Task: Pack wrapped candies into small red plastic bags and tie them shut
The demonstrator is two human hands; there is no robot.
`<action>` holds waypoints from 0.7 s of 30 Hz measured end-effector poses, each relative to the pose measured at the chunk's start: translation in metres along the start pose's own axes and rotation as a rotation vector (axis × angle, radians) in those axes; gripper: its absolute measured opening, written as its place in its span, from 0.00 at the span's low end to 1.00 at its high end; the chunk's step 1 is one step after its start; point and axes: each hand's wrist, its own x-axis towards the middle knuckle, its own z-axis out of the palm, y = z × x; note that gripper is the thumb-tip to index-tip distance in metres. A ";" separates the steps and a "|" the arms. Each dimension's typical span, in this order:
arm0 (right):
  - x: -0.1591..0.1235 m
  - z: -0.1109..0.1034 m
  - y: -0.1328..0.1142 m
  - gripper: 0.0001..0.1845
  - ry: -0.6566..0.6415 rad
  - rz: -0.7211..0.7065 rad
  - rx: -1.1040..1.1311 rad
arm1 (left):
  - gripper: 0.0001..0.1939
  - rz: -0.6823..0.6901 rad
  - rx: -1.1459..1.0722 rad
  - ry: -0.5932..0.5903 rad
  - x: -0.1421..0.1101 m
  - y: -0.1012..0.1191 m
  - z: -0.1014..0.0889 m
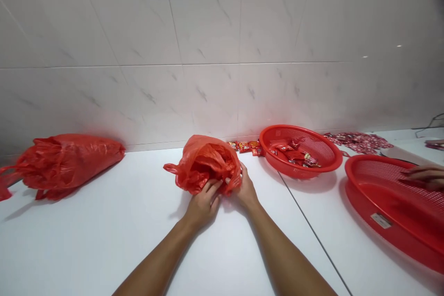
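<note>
Person's left hand (204, 204) and right hand (245, 189) clutch a gathered red plastic carrier bag (208, 164) on the white table (104, 245), near a round red plastic basket (294, 128) of red-wrapped snack packets (293, 155); another person's hand (425, 178) sits over an oval red plastic basket (364, 161).

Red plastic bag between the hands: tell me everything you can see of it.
The red plastic bag is thin, glossy, translucent film, crinkled into a loose mound on the white countertop. Its mouth gapes open, showing red folds inside. One handle loop juts out left. The left hand and right hand grip its near edge from either side.
</note>
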 end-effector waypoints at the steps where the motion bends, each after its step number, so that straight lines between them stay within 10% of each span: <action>1: 0.000 0.000 0.002 0.41 -0.002 0.005 0.040 | 0.21 0.002 0.009 0.040 0.001 -0.002 -0.001; 8: -0.003 0.004 0.017 0.26 0.003 0.084 0.043 | 0.10 -0.030 0.305 0.385 0.006 -0.015 -0.006; 15: -0.010 0.013 0.021 0.23 0.019 0.041 0.090 | 0.21 -0.275 0.625 0.216 0.010 -0.033 -0.021; 21: -0.013 0.013 0.015 0.23 0.077 0.022 0.137 | 0.09 -0.244 0.583 0.228 0.006 -0.058 -0.033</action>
